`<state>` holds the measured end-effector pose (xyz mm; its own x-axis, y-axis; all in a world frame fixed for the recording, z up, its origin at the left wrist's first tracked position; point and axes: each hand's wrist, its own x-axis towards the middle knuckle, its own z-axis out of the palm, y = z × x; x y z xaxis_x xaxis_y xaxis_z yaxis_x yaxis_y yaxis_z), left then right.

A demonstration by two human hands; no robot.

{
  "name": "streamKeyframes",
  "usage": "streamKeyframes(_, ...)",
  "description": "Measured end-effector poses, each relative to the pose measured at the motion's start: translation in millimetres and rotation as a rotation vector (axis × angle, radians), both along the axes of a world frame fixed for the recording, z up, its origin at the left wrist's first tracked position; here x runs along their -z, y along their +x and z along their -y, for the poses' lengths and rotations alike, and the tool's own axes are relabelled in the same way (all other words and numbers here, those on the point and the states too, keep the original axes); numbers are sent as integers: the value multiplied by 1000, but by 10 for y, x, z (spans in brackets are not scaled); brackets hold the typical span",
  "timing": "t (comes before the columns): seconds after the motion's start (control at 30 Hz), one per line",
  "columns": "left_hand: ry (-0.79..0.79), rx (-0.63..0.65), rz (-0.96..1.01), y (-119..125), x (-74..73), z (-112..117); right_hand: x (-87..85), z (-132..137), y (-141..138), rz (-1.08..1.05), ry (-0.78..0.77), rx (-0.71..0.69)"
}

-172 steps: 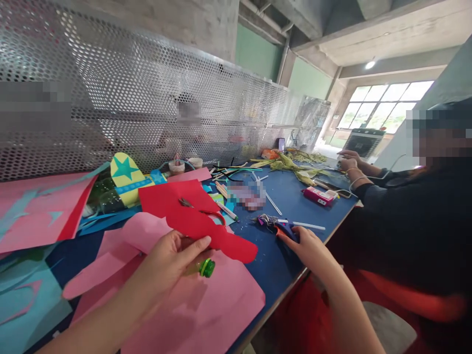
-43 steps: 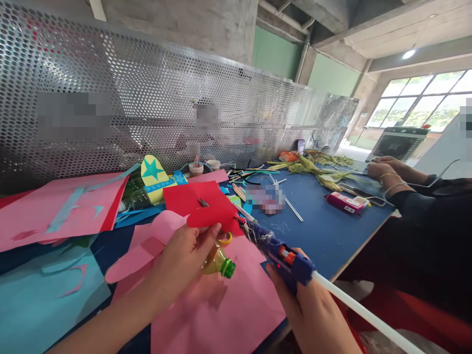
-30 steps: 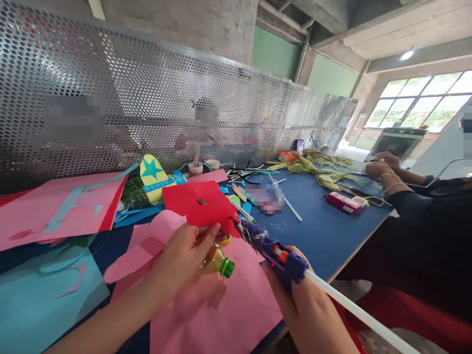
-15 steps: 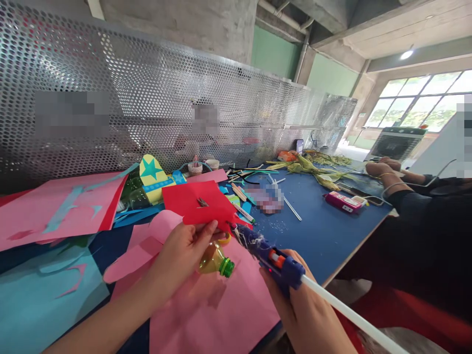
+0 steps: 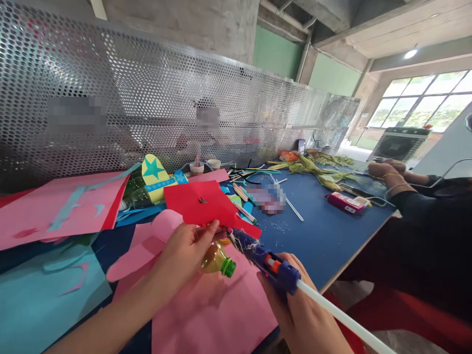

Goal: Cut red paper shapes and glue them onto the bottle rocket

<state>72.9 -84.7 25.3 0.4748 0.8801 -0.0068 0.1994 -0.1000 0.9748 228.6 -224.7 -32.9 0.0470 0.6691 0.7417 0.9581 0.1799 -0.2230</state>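
My left hand [image 5: 193, 248] pinches a piece of red paper [image 5: 246, 227] between thumb and fingers. My right hand [image 5: 300, 295] is wrapped round a dark blue glue gun [image 5: 275, 268], with a long white glue stick [image 5: 339, 314] coming out of its back. Strands of glue cling to the barrel, and its nozzle points at the paper beside my left fingertips; whether it touches cannot be made out. Below them lies a yellowish plastic bottle top [image 5: 211, 259] with a green cap [image 5: 228, 267], partly behind my left hand.
Pink paper [image 5: 214, 314] lies under my hands, with a blue sheet [image 5: 73, 280] to the left. A decorated bottle [image 5: 138, 189] stands near the perforated metal screen [image 5: 165, 108]. Corn husks [image 5: 313, 169] and a magenta box [image 5: 346, 202] lie near another person's hands [image 5: 387, 169].
The glue gun's nozzle has shifted slightly left, closer to my left fingers. The red paper has turned, so its end now sticks out to the right beyond the nozzle.
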Motion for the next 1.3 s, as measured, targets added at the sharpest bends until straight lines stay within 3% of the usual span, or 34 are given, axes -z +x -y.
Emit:
streamKeyframes(0.5,-64,-27,55,7,-43,27,30,4,29,17,-7,20)
streamKeyframes(0.93,-90,-34,47,6,-6,19,13,-7,46,-19,-24,39)
streamKeyframes(1.07,-88,-13,113,8,-1,25,22,-8,65,-7,-19,2)
streamKeyframes(1.3,-126,-33,157,23,18,-3,-17,-17,32,-69,-23,53)
